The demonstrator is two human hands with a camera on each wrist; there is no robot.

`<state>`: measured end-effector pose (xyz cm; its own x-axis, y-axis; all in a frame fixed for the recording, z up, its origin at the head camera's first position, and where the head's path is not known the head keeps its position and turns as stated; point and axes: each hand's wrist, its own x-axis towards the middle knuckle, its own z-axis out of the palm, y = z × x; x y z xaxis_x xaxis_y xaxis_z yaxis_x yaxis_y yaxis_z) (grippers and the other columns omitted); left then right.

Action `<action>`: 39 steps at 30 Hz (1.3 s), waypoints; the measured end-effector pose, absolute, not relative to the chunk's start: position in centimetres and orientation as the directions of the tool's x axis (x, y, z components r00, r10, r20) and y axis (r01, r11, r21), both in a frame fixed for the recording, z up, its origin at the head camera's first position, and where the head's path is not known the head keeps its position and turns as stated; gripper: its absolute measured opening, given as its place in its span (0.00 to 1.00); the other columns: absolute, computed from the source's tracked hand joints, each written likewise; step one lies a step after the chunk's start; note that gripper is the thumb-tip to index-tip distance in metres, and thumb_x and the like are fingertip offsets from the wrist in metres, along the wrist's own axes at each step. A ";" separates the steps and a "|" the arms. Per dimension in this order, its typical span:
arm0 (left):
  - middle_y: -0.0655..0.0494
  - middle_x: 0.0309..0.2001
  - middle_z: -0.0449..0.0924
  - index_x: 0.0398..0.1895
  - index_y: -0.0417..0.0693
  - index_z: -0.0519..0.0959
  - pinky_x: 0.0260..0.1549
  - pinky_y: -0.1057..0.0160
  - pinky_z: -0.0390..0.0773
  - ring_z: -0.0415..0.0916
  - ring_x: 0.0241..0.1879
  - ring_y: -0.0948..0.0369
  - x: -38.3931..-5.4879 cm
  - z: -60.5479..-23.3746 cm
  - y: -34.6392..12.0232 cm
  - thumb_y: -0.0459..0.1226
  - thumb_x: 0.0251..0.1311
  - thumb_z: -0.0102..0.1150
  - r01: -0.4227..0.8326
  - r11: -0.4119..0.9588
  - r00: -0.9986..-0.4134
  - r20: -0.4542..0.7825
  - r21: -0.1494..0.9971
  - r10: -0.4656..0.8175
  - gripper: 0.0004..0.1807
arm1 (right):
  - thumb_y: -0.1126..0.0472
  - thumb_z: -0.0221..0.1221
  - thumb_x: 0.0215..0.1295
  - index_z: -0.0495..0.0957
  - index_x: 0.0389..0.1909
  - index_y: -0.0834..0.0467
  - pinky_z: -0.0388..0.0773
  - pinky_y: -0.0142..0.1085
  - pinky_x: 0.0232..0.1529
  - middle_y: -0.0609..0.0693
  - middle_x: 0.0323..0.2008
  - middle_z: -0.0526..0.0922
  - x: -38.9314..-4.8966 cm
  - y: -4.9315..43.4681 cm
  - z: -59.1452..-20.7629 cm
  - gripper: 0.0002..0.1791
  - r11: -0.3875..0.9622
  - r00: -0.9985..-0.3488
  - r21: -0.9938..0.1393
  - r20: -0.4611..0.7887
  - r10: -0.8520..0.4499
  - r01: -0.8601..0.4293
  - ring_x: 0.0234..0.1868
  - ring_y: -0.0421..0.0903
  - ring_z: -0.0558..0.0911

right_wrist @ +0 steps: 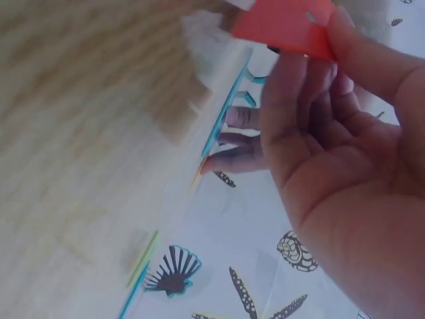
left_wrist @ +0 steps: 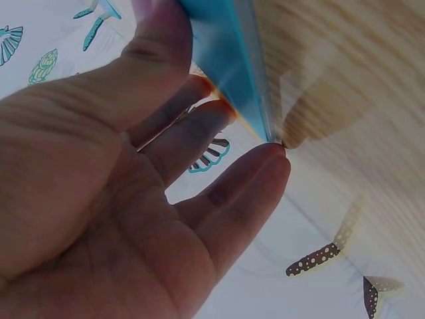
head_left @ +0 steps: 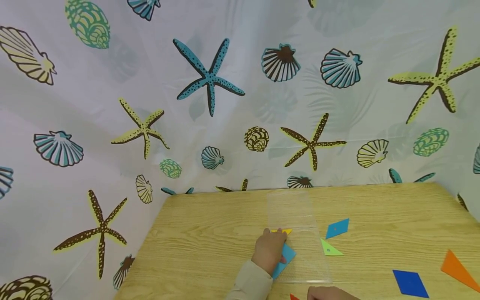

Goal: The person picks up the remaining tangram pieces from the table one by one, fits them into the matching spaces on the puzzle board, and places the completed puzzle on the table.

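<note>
My left hand rests over a light blue flat piece lying on a clear plastic sheet. Its fingertips are at a small yellow triangle just beyond the blue piece. In the left wrist view, the thumb lies against the blue piece while the other fingers reach loosely along its edge. My right hand pinches a red flat piece between thumb and fingers, raised above the table. Only the top of that hand shows at the bottom edge of the head view.
Right of the sheet lie a blue parallelogram, a dark blue one and an orange triangle. A light green triangle sits at the sheet's right edge. A shell-print curtain encloses the wooden table.
</note>
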<state>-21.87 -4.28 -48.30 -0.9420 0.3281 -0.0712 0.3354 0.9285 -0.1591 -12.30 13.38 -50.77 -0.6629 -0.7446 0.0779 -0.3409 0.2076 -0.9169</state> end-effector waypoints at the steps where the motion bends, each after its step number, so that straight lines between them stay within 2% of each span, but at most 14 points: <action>1: 0.66 0.55 0.75 0.54 0.63 0.77 0.24 0.65 0.77 0.74 0.38 0.60 -21.8 -48.3 -4.3 0.52 0.26 0.66 0.336 0.929 -0.942 -0.068 -0.156 0.329 0.39 | 0.59 0.57 0.64 0.73 0.28 0.53 0.69 0.26 0.19 0.31 0.22 0.71 -12.5 13.6 -50.2 0.06 0.251 -0.676 -0.909 0.043 -0.736 -0.332 0.22 0.26 0.69; 4: 0.65 0.54 0.76 0.54 0.63 0.77 0.24 0.65 0.77 0.73 0.37 0.60 -21.9 -48.5 -4.5 0.51 0.28 0.65 0.336 0.932 -0.942 -0.057 -0.136 0.331 0.38 | 0.57 0.58 0.62 0.73 0.31 0.49 0.68 0.27 0.21 0.31 0.24 0.70 -12.9 14.3 -48.9 0.04 0.335 -0.710 -0.870 0.024 -0.703 -0.361 0.23 0.28 0.69; 6: 0.65 0.56 0.75 0.54 0.62 0.77 0.23 0.65 0.76 0.73 0.37 0.59 -21.9 -48.5 -4.6 0.51 0.28 0.65 0.336 0.934 -0.942 -0.057 -0.121 0.332 0.37 | 0.58 0.58 0.63 0.73 0.34 0.48 0.68 0.28 0.22 0.32 0.27 0.70 -13.1 14.7 -48.4 0.03 0.352 -0.727 -0.839 0.073 -0.683 -0.415 0.25 0.29 0.69; 10: 0.64 0.59 0.72 0.54 0.62 0.77 0.23 0.66 0.75 0.73 0.38 0.59 -21.9 -48.4 -4.6 0.50 0.29 0.65 0.338 0.936 -0.941 -0.067 -0.098 0.333 0.37 | 0.64 0.62 0.58 0.75 0.37 0.46 0.69 0.26 0.24 0.31 0.30 0.71 -13.2 15.2 -47.9 0.11 0.387 -0.705 -0.656 0.323 -0.631 -0.648 0.28 0.29 0.69; 13: 0.64 0.59 0.72 0.55 0.61 0.76 0.23 0.66 0.74 0.71 0.36 0.60 -21.9 -48.4 -4.6 0.49 0.30 0.65 0.339 0.937 -0.940 -0.081 -0.080 0.333 0.36 | 0.67 0.66 0.51 0.76 0.36 0.46 0.67 0.21 0.25 0.32 0.32 0.71 -13.4 15.1 -48.3 0.15 0.441 -0.615 -0.431 0.494 -0.614 -0.787 0.30 0.30 0.68; 16: 0.64 0.58 0.73 0.55 0.61 0.76 0.22 0.67 0.73 0.70 0.35 0.60 -21.9 -48.3 -4.6 0.49 0.30 0.66 0.337 0.939 -0.940 -0.085 -0.066 0.331 0.37 | 0.57 0.58 0.64 0.79 0.34 0.47 0.64 0.18 0.27 0.34 0.32 0.72 -13.8 14.9 -48.9 0.02 0.477 -0.511 -0.226 0.576 -0.638 -0.849 0.30 0.31 0.68; 18: 0.64 0.57 0.73 0.55 0.61 0.77 0.22 0.67 0.72 0.70 0.34 0.60 -21.9 -48.3 -4.5 0.49 0.29 0.66 0.336 0.940 -0.940 -0.083 -0.058 0.331 0.37 | 0.51 0.47 0.71 0.80 0.33 0.48 0.63 0.17 0.28 0.35 0.30 0.72 -14.1 14.6 -49.2 0.14 0.480 -0.452 -0.129 0.606 -0.655 -0.868 0.29 0.31 0.67; 20: 0.64 0.57 0.73 0.55 0.62 0.77 0.22 0.67 0.72 0.70 0.34 0.61 -22.0 -48.4 -4.5 0.49 0.30 0.65 0.337 0.940 -0.940 -0.077 -0.058 0.333 0.37 | 0.48 0.34 0.72 0.81 0.32 0.49 0.61 0.16 0.27 0.35 0.29 0.70 -14.2 14.4 -49.4 0.25 0.475 -0.426 -0.094 0.615 -0.664 -0.875 0.27 0.30 0.65; 23: 0.64 0.55 0.75 0.53 0.62 0.78 0.21 0.66 0.72 0.69 0.33 0.61 -22.0 -48.5 -4.5 0.49 0.31 0.65 0.336 0.940 -0.941 -0.072 -0.055 0.332 0.34 | 0.49 0.34 0.73 0.80 0.30 0.49 0.60 0.15 0.25 0.35 0.27 0.68 -14.1 13.9 -49.5 0.25 0.488 -0.416 -0.064 0.626 -0.660 -0.870 0.25 0.29 0.63; 27: 0.65 0.56 0.75 0.54 0.63 0.77 0.22 0.66 0.72 0.69 0.34 0.61 -22.0 -48.6 -4.4 0.49 0.30 0.65 0.328 0.943 -0.943 -0.079 -0.058 0.324 0.36 | 0.45 0.52 0.66 0.78 0.27 0.47 0.60 0.17 0.24 0.34 0.26 0.68 -13.9 13.2 -49.3 0.14 0.527 -0.424 -0.023 0.625 -0.655 -0.849 0.25 0.30 0.63; 30: 0.65 0.59 0.72 0.56 0.64 0.76 0.23 0.67 0.72 0.70 0.37 0.60 -22.1 -48.6 -4.4 0.50 0.27 0.66 0.328 0.942 -0.942 -0.093 -0.066 0.322 0.40 | 0.38 0.61 0.53 0.78 0.26 0.45 0.61 0.19 0.25 0.33 0.27 0.70 -13.7 12.7 -49.2 0.16 0.562 -0.442 -0.004 0.622 -0.646 -0.827 0.27 0.31 0.64; 33: 0.65 0.60 0.70 0.57 0.64 0.75 0.23 0.67 0.72 0.71 0.38 0.59 -22.2 -48.6 -4.4 0.51 0.25 0.66 0.331 0.941 -0.942 -0.091 -0.079 0.323 0.41 | 0.35 0.61 0.50 0.77 0.25 0.45 0.62 0.23 0.25 0.34 0.28 0.72 -13.9 12.3 -49.2 0.18 0.578 -0.429 0.024 0.645 -0.632 -0.816 0.28 0.34 0.66; 36: 0.64 0.60 0.71 0.56 0.64 0.76 0.23 0.67 0.72 0.71 0.38 0.59 -22.2 -48.6 -4.5 0.52 0.25 0.66 0.332 0.939 -0.943 -0.074 -0.089 0.326 0.41 | 0.44 0.63 0.54 0.78 0.24 0.46 0.63 0.25 0.26 0.35 0.28 0.73 -14.3 11.9 -49.3 0.11 0.557 -0.405 0.034 0.649 -0.644 -0.830 0.29 0.35 0.68; 39: 0.64 0.59 0.71 0.57 0.64 0.75 0.24 0.67 0.72 0.71 0.38 0.59 -22.1 -48.5 -4.6 0.52 0.25 0.65 0.331 0.939 -0.943 -0.071 -0.092 0.326 0.42 | 0.44 0.62 0.56 0.79 0.24 0.47 0.62 0.23 0.24 0.36 0.26 0.73 -14.6 11.8 -49.4 0.12 0.543 -0.410 0.045 0.604 -0.683 -0.838 0.27 0.34 0.67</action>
